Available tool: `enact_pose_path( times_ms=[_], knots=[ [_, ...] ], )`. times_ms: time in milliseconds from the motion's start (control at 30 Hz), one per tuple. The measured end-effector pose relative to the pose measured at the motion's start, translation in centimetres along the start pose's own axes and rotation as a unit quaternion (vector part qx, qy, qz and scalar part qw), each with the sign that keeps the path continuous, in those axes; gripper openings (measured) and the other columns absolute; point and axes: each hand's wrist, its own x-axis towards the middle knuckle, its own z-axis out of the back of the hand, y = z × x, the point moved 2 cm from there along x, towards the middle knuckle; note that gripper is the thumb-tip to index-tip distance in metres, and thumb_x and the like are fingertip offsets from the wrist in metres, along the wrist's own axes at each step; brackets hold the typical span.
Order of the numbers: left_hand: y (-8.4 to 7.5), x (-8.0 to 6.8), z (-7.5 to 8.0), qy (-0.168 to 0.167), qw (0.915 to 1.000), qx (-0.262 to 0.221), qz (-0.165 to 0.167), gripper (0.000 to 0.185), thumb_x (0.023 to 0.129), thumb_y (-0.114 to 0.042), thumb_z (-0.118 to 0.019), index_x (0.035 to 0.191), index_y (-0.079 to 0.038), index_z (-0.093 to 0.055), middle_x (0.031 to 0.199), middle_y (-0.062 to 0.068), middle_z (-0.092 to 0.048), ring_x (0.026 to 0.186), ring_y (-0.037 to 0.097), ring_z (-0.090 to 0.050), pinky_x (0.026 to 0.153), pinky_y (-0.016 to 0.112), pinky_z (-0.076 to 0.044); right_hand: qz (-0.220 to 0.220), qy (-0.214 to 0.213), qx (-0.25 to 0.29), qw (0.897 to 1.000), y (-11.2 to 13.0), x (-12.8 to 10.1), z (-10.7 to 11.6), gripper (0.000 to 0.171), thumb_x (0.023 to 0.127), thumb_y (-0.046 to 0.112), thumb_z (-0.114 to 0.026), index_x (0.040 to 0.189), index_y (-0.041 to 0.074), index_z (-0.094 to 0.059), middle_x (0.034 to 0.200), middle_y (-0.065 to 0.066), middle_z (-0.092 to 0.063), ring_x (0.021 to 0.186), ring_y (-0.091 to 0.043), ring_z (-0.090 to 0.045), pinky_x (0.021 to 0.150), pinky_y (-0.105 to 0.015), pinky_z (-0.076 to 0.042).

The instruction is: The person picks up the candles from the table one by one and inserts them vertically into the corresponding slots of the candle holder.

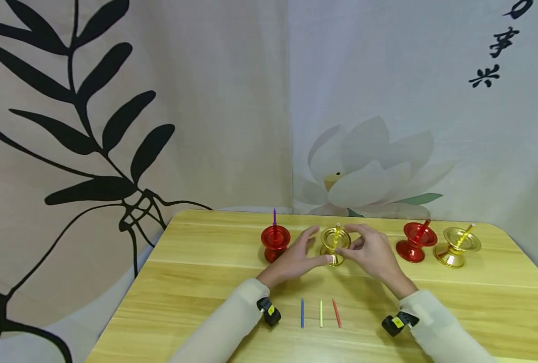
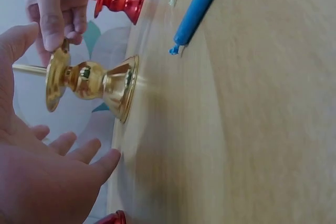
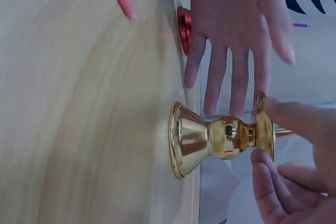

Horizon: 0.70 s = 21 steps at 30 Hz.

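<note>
A gold candle holder [image 1: 334,245] with a thin yellow candle [image 1: 336,233] in it stands mid-table. My right hand [image 1: 358,244] pinches its top rim from the right; in the right wrist view its fingertips [image 3: 274,113] close on the holder [image 3: 210,138]. My left hand [image 1: 312,248] is spread with straight fingers just left of it and holds nothing. In the left wrist view the holder [image 2: 89,82] stands between my open left palm [image 2: 50,174] and the right-hand fingers [image 2: 55,17].
A red holder [image 1: 275,242] with a purple candle stands left of my hands. A second red holder [image 1: 415,242] and a second gold one [image 1: 457,246] stand to the right. Loose blue [image 1: 302,312], yellow [image 1: 321,312] and red [image 1: 336,312] candles lie near the front edge.
</note>
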Motion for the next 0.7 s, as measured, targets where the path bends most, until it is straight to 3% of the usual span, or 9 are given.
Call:
enact_pose_path(
  times_ms=[300,533,700],
  knots=[
    [0.3,0.2,0.0,-0.002,0.9998,-0.017,0.003,0.106,0.102,-0.05,-0.078,0.178,-0.021,-0.01,0.18,0.005,-0.025,0.163,0.033,-0.031,0.128,0.058,-0.031,0.013,0.005,0.026,1.0,1.2,-0.2,-0.7,0.051,0.085,0.007,-0.096,0.13,-0.006,-0.075,0.11,-0.02,-0.081,0.08,-0.021,-0.081,0.066,-0.034,-0.065],
    [0.7,0.3,0.1,-0.014,0.9997,-0.01,0.019,0.106,0.1,-0.05,-0.081,0.177,-0.021,-0.014,0.167,0.018,-0.046,0.15,0.032,-0.051,0.123,0.057,-0.04,0.021,0.003,0.052,0.998,1.8,-0.6,-1.0,0.04,0.088,-0.001,-0.092,0.125,-0.007,-0.078,0.114,-0.02,-0.081,0.085,-0.024,-0.082,0.07,-0.032,-0.066],
    [0.6,0.2,0.1,-0.02,0.9994,-0.026,0.012,0.09,0.1,-0.043,-0.082,0.17,-0.02,-0.03,0.152,0.014,-0.06,0.138,0.026,-0.061,0.118,0.053,-0.047,0.017,0.004,0.064,0.998,1.9,-1.3,-0.9,0.038,0.088,-0.002,-0.091,0.124,-0.006,-0.079,0.109,-0.015,-0.082,0.086,-0.022,-0.082,0.072,-0.028,-0.065]
  ],
)
